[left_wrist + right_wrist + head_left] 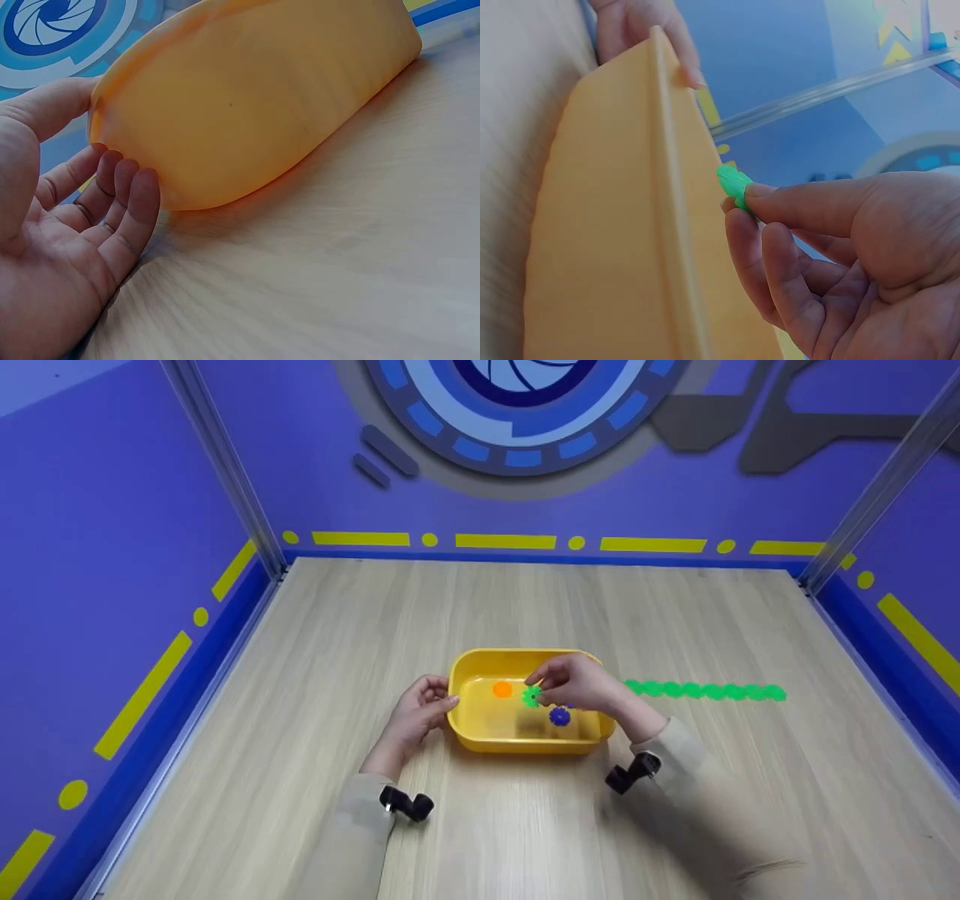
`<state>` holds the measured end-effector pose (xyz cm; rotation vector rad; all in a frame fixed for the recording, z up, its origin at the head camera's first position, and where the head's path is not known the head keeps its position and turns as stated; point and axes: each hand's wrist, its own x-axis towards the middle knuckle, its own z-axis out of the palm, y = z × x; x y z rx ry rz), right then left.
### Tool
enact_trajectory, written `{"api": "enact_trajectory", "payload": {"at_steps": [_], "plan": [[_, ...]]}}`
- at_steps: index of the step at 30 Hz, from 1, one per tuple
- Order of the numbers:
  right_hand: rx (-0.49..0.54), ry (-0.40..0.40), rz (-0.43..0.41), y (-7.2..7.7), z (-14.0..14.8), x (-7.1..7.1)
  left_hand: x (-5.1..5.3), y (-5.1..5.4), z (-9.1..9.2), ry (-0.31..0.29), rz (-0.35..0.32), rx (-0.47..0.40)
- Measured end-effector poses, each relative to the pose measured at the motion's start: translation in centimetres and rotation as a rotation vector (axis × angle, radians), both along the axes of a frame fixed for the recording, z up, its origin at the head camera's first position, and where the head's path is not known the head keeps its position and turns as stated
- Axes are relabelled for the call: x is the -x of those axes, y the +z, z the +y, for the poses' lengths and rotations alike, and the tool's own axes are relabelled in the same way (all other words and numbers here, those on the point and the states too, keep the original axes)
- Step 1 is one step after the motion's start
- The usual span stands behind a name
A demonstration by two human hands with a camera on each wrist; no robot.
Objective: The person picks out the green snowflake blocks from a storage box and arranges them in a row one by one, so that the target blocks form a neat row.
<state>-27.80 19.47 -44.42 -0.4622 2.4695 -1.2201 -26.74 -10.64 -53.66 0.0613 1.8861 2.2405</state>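
Observation:
A yellow plastic bin (499,746) stands on the table. My left hand (416,712) holds its left end, thumb over the rim and fingertips against the outer wall (247,112). Over the bin, my right hand (579,684) pinches a green flower-shaped disc (532,696) between thumb and fingertips; edge-on, the green disc (735,185) also shows in the right wrist view. Inside the bin lie an orange disc (502,689) and a purple flower-shaped disc (559,716). More purple peeks out beside the right hand, which hides part of the bin's interior.
To the right of the bin, a straight row of several green discs (705,690) lies on the wooden table (360,615), its left end close to the right wrist. Blue panels (300,457) with metal corner posts (225,457) border the table at the back and sides.

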Motion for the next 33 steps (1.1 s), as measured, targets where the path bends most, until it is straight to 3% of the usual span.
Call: {"api": "enact_trajectory", "payload": {"at_steps": [7, 23, 33], "plan": [[0.029, -0.052, -0.05, 0.3, 2.2, -0.3, 0.0, 0.0, 0.0, 0.006, 0.004, 0.003], [-0.003, -0.207, -0.03, 0.9, 7.9, -1.3, 0.0, 0.2, 0.1, 0.001, 0.003, -0.002], [0.04, -0.264, 0.004, 0.2, 11.5, -1.7, 0.0, 0.0, 0.0, -0.004, -0.002, -0.007]]}}
